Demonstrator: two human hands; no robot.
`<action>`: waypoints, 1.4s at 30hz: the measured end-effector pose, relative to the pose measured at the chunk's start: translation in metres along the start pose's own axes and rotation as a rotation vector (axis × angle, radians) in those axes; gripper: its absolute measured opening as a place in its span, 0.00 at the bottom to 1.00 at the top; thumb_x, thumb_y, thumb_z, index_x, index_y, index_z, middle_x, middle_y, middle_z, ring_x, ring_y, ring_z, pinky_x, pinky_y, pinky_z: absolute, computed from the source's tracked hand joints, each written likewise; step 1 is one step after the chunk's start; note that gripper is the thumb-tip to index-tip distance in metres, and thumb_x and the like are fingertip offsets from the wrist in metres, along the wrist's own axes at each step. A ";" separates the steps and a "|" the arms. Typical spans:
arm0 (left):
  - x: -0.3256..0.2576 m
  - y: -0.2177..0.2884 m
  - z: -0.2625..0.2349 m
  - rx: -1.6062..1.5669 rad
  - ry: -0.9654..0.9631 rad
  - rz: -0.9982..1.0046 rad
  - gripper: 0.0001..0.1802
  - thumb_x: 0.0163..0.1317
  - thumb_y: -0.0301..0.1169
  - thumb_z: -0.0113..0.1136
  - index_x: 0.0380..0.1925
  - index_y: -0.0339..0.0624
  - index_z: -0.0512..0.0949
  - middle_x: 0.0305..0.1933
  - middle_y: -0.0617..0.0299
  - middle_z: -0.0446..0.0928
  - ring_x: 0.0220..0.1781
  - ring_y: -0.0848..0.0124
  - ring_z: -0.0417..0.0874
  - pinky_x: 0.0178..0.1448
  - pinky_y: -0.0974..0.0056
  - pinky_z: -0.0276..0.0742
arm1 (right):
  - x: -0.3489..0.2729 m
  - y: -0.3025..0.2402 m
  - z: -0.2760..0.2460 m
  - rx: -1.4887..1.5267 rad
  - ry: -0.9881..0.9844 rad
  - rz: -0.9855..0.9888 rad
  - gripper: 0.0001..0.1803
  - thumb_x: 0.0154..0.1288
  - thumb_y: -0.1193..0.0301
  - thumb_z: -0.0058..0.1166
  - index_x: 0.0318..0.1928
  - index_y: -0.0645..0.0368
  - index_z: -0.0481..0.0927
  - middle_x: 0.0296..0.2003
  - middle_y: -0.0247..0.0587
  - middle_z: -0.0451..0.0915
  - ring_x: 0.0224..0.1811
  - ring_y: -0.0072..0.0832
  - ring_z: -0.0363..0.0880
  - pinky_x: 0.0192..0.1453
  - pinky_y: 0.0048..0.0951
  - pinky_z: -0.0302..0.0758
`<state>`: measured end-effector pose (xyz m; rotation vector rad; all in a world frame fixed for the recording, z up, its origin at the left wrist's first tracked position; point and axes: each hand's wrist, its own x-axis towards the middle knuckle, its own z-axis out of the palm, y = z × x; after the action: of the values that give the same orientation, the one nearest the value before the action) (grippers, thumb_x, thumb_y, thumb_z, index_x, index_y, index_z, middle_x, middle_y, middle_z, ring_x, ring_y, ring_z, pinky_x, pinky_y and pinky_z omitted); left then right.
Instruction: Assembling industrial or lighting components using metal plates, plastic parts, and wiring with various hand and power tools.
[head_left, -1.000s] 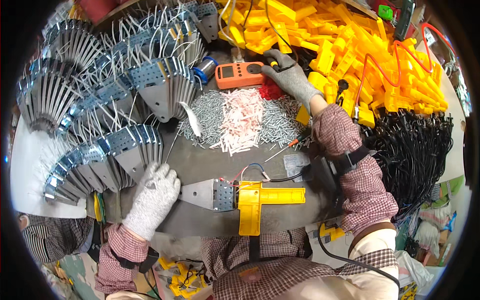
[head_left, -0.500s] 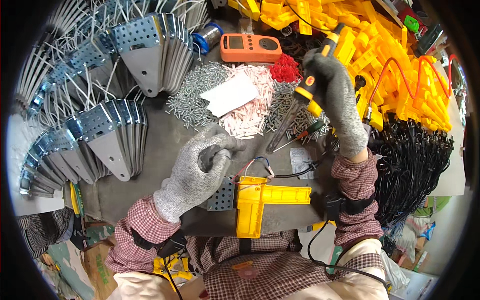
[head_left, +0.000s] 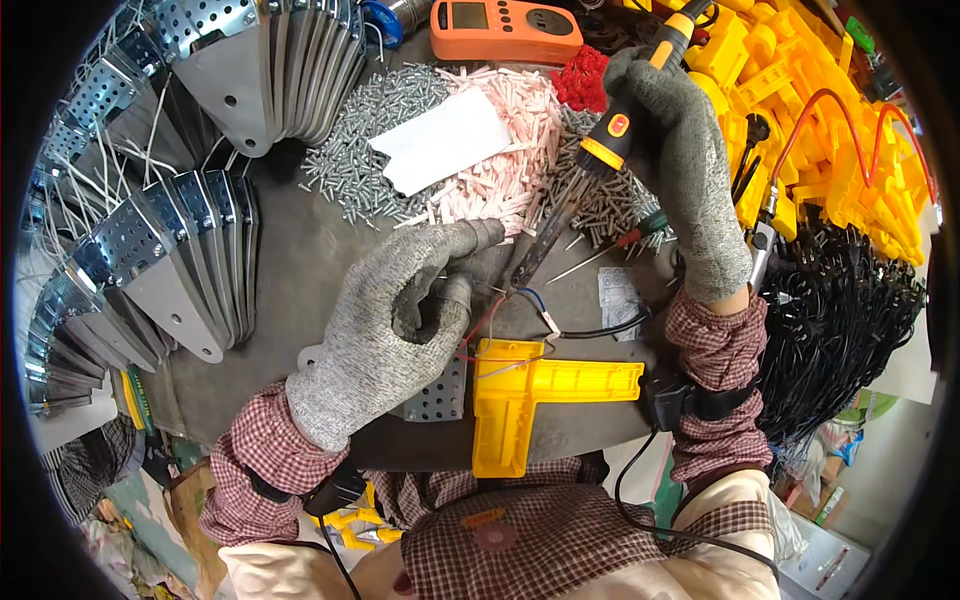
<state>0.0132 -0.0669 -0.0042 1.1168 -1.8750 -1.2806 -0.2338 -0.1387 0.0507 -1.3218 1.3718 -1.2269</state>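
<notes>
My right hand is wrapped around the black-and-yellow handle of a soldering iron, which slants down and to the left. The iron's tip is at the wire ends, where a red and a blue lead meet. My left hand is curled just left of the tip, and a thin silvery wire runs from its fingers to the joint. Both hands wear grey knit gloves. Below the joint lies a T-shaped yellow plastic housing, open side up, with leads crossing it. A perforated metal plate is beside the housing, partly behind my left hand.
Piles of grey screws, pink sleeves and red pieces lie ahead, beneath an orange meter. Metal brackets stand at left. Yellow housings and black cables fill the right. A screwdriver lies near the iron.
The soldering iron has come down and left onto the wire ends. My left hand has shifted, its index finger now lifted away from the thumb. The view has tipped slightly toward the near side.
</notes>
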 end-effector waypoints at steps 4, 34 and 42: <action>0.001 -0.006 0.002 0.017 0.005 0.090 0.22 0.67 0.12 0.50 0.61 0.32 0.75 0.58 0.52 0.81 0.55 0.70 0.85 0.62 0.67 0.78 | -0.001 0.001 0.003 0.014 0.007 -0.003 0.16 0.77 0.65 0.49 0.49 0.66 0.81 0.41 0.40 0.81 0.41 0.25 0.85 0.48 0.31 0.86; -0.018 0.028 0.007 0.450 0.154 0.421 0.23 0.53 0.17 0.62 0.51 0.40 0.83 0.39 0.61 0.83 0.43 0.59 0.80 0.58 0.55 0.69 | -0.017 -0.006 -0.018 0.111 -0.123 0.119 0.15 0.72 0.58 0.53 0.46 0.55 0.82 0.30 0.29 0.79 0.29 0.16 0.78 0.32 0.19 0.76; -0.018 0.026 0.011 0.371 0.165 0.425 0.24 0.51 0.16 0.62 0.52 0.38 0.82 0.38 0.60 0.81 0.42 0.59 0.79 0.55 0.54 0.68 | -0.021 -0.009 -0.005 0.109 -0.011 0.114 0.14 0.73 0.58 0.52 0.43 0.56 0.81 0.29 0.26 0.78 0.24 0.13 0.73 0.26 0.16 0.67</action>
<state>0.0049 -0.0417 0.0159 0.8959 -2.1258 -0.6047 -0.2359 -0.1167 0.0591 -1.1579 1.3347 -1.1979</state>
